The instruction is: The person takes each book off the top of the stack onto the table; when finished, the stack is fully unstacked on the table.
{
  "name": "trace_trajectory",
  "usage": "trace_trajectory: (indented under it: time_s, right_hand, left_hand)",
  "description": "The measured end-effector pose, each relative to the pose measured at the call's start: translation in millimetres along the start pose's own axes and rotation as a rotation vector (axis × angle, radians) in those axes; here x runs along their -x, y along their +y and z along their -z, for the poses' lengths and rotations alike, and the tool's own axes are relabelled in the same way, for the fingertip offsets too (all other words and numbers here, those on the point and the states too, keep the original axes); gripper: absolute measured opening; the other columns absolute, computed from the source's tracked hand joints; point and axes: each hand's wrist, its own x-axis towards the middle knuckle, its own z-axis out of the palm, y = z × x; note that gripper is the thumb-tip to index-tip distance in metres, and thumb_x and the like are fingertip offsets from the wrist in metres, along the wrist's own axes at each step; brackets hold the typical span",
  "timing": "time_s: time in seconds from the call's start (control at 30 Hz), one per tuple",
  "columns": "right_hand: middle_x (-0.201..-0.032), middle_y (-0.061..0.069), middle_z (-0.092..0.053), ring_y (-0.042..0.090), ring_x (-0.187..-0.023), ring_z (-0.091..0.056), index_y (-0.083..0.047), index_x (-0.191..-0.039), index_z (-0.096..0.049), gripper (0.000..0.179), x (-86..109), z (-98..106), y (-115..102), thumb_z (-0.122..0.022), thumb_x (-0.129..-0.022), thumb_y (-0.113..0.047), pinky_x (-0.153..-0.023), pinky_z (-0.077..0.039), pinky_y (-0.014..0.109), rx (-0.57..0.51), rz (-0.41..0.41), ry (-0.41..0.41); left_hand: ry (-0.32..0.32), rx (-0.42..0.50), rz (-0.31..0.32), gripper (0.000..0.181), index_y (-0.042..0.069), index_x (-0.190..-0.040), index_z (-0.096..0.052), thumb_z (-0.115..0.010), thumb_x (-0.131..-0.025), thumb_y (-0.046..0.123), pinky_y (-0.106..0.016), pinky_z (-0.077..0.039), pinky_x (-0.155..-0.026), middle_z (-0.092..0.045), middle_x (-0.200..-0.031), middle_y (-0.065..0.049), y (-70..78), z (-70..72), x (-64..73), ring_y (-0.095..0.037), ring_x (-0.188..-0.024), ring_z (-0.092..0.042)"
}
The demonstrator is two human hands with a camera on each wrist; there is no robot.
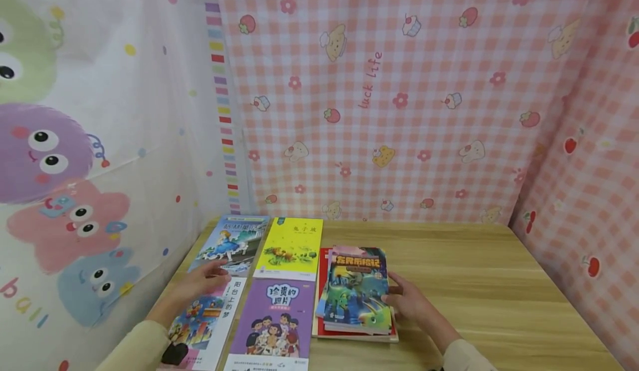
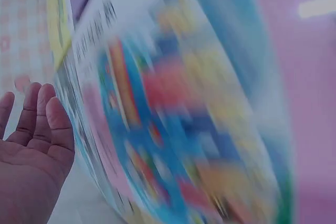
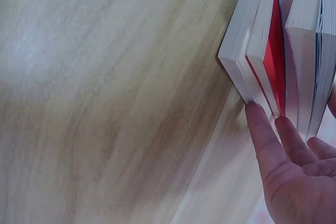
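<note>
Now, book stack (image 1: 356, 288): left of the nearer right hand (image 1: 411, 301), long axis toward far edge of table (image 1: 464, 282)
Right grip: fingertips (image 3: 253, 113) touching, unclenched
Left hand (image 1: 201, 283): loose, empty

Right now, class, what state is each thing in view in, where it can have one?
Blue book: closed, flat
Yellow book: closed, flat
Purple book: closed, flat
Pink-and-white book: closed, flat, partly hidden
Stack of books: closed, piled unevenly
Left fingers: loosely extended, holding nothing
Right fingers: touching the stack's side
Checked cloth: hanging
Cartoon cloth: hanging, creased
</note>
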Motion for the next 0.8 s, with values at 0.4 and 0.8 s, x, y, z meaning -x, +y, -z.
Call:
trace_trajectory:
  time_s: [0.4, 0.8]
  right_hand:
    - [-0.137, 0.034, -0.049, 0.047, -0.123, -0.051, 0.007, -0.151, -0.030, 0.064, 3.4, -3, -1, -0.061, -0.096, -0.006, -0.100, -0.042, 0.058, 0.029, 0.089, 0.060]
    - [-0.139, 0.034, -0.048, 0.043, -0.115, -0.059, 0.009, -0.150, -0.029, 0.067, 1.9, -7, -1, -0.064, -0.095, -0.005, -0.083, -0.054, 0.050, -0.070, 0.087, 0.068]
  left_hand:
    - [-0.025, 0.094, -0.017, 0.064, 0.006, -0.147, -0.045, -0.072, -0.092, 0.025, -0.050, -0.047, -0.095, -0.057, -0.127, -0.014, 46.2, -71.4, -37.9, -0.028, -0.112, -0.056]
    - [-0.189, 0.099, -0.130, 0.071, 0.003, -0.152, -0.035, -0.069, -0.095, 0.029, -0.049, -0.050, -0.091, -0.054, -0.133, -0.018, 77.8, -140.8, -45.1, -0.030, -0.112, -0.059]
